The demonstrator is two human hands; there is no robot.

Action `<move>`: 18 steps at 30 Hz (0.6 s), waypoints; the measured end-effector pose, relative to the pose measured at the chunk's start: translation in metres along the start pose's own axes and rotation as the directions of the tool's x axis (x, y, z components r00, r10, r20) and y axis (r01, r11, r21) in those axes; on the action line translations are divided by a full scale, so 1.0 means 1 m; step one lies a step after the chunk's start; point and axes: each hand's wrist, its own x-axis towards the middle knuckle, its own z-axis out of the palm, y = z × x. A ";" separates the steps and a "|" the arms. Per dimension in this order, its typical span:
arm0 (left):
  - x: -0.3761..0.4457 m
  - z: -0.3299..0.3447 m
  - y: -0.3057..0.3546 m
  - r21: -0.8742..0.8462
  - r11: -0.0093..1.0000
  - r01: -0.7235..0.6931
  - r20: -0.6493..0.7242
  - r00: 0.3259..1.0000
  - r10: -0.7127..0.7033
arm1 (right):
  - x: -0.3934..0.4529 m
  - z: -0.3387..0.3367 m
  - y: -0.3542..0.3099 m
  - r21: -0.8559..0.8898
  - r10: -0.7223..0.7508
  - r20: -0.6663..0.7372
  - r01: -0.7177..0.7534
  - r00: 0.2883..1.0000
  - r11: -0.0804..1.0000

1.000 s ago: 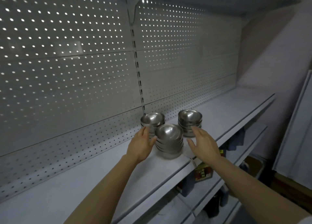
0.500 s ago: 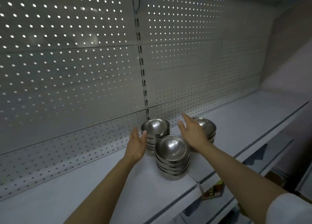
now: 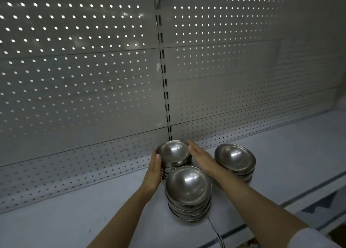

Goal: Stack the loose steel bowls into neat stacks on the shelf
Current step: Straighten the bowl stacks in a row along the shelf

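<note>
Far bowl stack [image 3: 173,155] on the shelf [image 3: 292,150], flanked by left hand [image 3: 153,170] and right hand [image 3: 201,158], both flat-fingered, pressing its sides, gripping nothing.

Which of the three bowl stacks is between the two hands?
The back-left stack, next to the perforated back panel. The left hand and right hand flank it, while the front stack and right stack stand untouched.

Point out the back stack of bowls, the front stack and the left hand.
back stack of bowls [image 3: 173,152], head view, inside of top bowl.
front stack [image 3: 188,186], head view, inside of top bowl.
left hand [image 3: 153,171], head view, back of hand.
</note>
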 end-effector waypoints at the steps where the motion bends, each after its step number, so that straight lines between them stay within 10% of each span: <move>1: -0.002 0.002 0.002 -0.024 1.000 0.009 -0.006 1.000 -0.009 | 0.001 0.001 0.003 0.044 -0.004 0.023 0.003 1.000 0.999; 18: -0.003 -0.004 0.043 -0.081 0.985 -0.150 -0.169 0.976 0.135 | 0.005 0.004 -0.038 0.402 -0.067 -0.013 0.066 0.998 0.913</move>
